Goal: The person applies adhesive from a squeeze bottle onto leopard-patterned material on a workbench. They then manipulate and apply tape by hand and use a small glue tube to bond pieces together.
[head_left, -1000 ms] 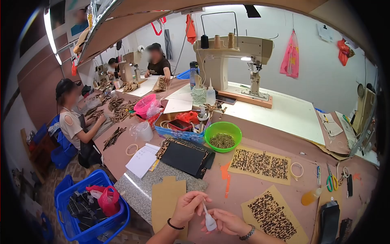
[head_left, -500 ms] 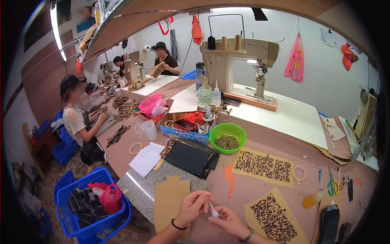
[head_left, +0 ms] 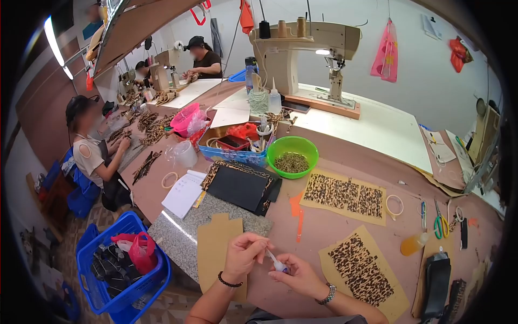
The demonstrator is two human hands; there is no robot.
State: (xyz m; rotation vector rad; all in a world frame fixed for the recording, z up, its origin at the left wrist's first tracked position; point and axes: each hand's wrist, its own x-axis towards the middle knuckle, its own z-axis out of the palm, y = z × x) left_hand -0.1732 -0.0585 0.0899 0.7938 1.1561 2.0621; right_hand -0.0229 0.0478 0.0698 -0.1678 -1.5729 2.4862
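My right hand (head_left: 299, 276), with a metal watch at the wrist, is closed around a small white bottle with a thin spout (head_left: 280, 266). At the spout's upper end, the fingertips of my left hand (head_left: 245, 256) pinch together; a dark bead bracelet circles that wrist. Whether a separate cap sits between those fingers is too small to tell. Under the left hand lies a tan card piece (head_left: 211, 243), partly on a speckled stone slab (head_left: 172, 243). To the right, a tan sheet bearing leopard-print strips (head_left: 359, 267) rests on the table.
Another leopard-print sheet (head_left: 345, 197), a green bowl of small pieces (head_left: 292, 153) and black sheets (head_left: 234, 186) lie farther back. On the right are scissors (head_left: 441, 224) and an amber bottle (head_left: 411, 245). A blue basket (head_left: 116, 270) stands left. Co-workers sit beyond; a sewing machine (head_left: 302, 59) stands behind.
The view has shifted, so the table's things appear higher and farther left. Both hands keep their hold on the bottle. A co-worker at the back has lowered a leopard-print piece.
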